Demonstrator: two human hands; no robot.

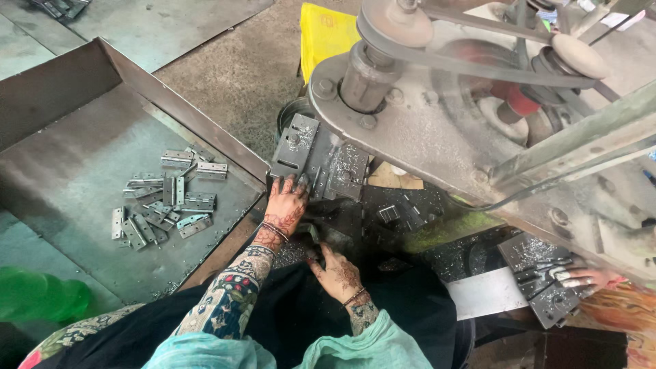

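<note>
At frame centre, the left hand (pixel 285 203) lay open against the machine's steel plate (pixel 318 158); the right hand (pixel 336 272) rested open below. Hinges (pixel 166 202) littered the metal tray (pixel 61 171) at left.

About twenty metal hinges (pixel 166 202), one metal tray (pixel 82 137), three hands, one belt-driven machine (pixel 478 89)

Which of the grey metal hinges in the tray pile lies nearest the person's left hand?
The hinge at the pile's lower right edge, lying slanted, is closest to the left hand. The others lie farther left or higher up in the metal tray.
</note>
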